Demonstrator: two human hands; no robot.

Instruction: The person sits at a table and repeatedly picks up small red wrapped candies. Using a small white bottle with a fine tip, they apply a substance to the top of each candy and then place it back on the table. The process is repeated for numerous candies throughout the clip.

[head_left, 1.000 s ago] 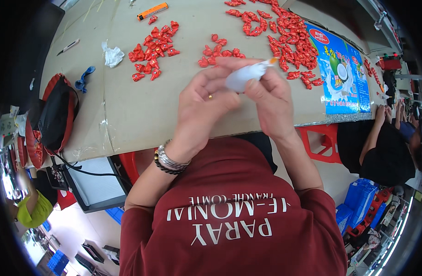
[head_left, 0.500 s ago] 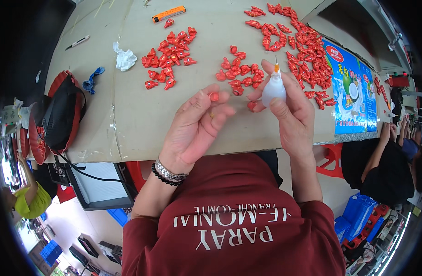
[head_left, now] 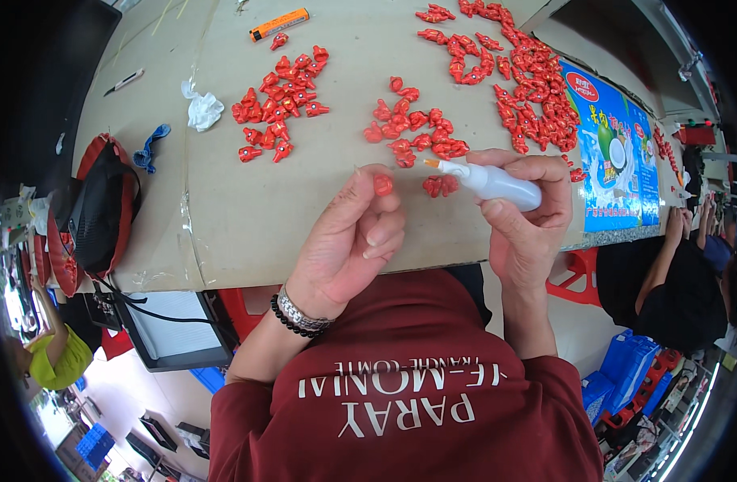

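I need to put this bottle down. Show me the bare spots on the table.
Bare cardboard lies left of the left hand, below the left cluster of red pieces. Another strip runs between that cluster and the middle cluster. It is crowded near the right hand and the far-right heap.

Bare counter (head_left: 248,217) lies open at near left, while red-piece clusters (head_left: 282,104) block the far centre and right, and a black bag (head_left: 103,205) occupies the left edge.

red piece (head_left: 383,185) and white bottle (head_left: 497,182) in hands
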